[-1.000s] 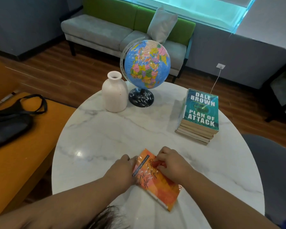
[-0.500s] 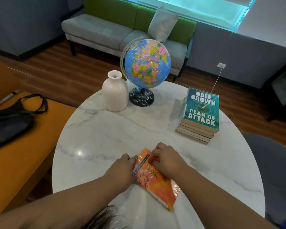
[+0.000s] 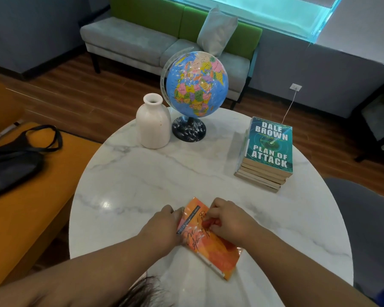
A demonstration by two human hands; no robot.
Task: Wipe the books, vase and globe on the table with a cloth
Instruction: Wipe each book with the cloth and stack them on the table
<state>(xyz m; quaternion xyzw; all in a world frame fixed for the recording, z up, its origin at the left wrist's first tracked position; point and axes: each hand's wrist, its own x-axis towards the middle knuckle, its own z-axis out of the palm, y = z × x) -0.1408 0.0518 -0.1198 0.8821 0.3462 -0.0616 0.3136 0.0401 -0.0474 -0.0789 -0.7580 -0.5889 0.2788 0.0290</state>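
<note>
A round white marble table (image 3: 142, 178) carries four items: a white vase (image 3: 153, 127) and a globe (image 3: 196, 85) on a dark speckled base, just beside each other at the far edge; a stack of paperbacks (image 3: 268, 151), apparently six deep, at right (top title "Plan of Attack"); and an orange paperback (image 3: 217, 251) lying flat, askew, near the front edge.

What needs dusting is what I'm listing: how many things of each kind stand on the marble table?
Blue globe on a black base: 1
White ceramic vase: 1
Stack of paperback books, teal one on top: 1
Loose orange paperback book: 1
Total: 4, on the round white marble table
</note>
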